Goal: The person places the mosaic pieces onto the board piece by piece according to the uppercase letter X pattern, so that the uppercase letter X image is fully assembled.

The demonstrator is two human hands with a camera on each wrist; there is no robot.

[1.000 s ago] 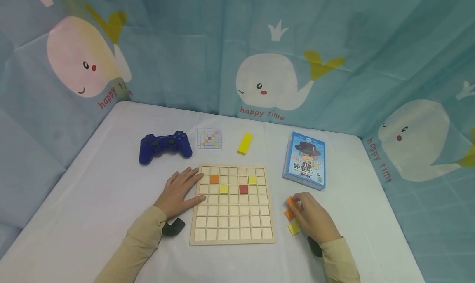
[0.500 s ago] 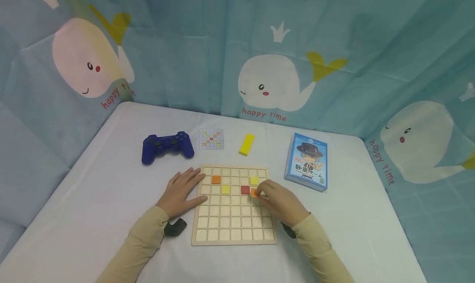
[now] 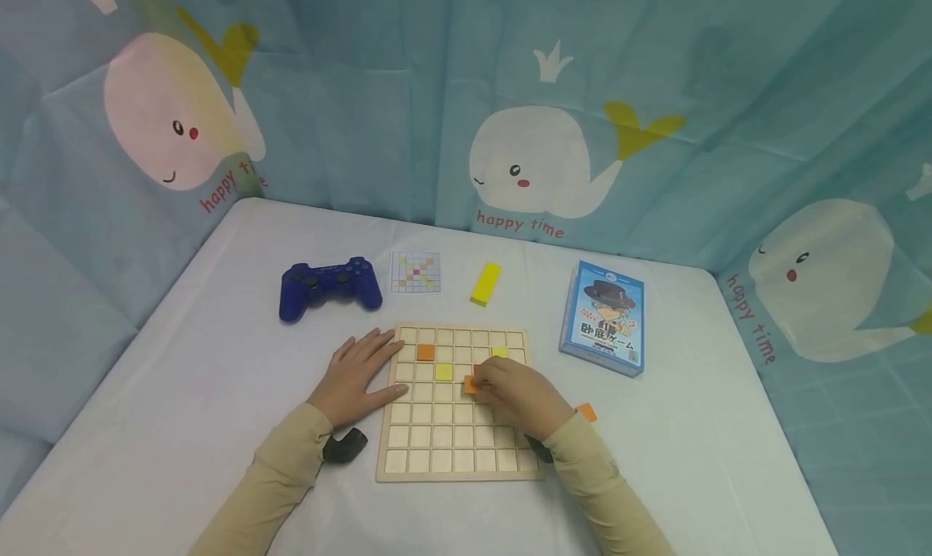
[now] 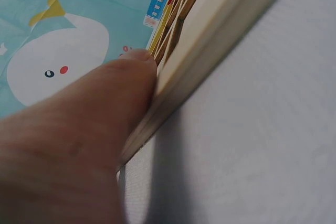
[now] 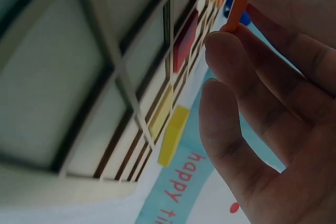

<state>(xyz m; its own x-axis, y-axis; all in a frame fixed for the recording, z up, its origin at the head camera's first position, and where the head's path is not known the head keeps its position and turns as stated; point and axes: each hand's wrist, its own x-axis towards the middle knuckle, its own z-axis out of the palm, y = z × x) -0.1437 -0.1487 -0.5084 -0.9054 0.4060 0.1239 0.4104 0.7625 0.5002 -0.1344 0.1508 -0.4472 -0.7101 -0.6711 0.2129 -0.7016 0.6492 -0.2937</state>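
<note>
My right hand (image 3: 520, 394) is over the wooden grid board (image 3: 408, 460), pinching an orange square tile (image 3: 472, 384) between thumb and fingertips. In the right wrist view that tile (image 5: 239, 8) is held edge-on, apart from the grid. On the board lie an orange tile (image 3: 425, 352), a yellow tile (image 3: 443, 372), another yellow tile (image 3: 499, 351) and a red tile (image 5: 185, 43), which my fingers partly cover in the head view. My left hand (image 3: 357, 384) rests at the board's left edge with fingers spread; its thumb (image 4: 121, 85) touches the rim in the left wrist view.
Right of the board lies a loose orange tile (image 3: 586, 412), with a bit of yellow beside it mostly hidden by the sleeve. Behind the board are a blue game controller (image 3: 331, 287), a printed pattern card (image 3: 417, 273), a yellow block (image 3: 485, 284) and a blue box (image 3: 603, 317).
From the loose tiles on the right, my right hand has carried an orange tile leftward over the board, near the red tile. My left hand has stayed at the board's edge.
</note>
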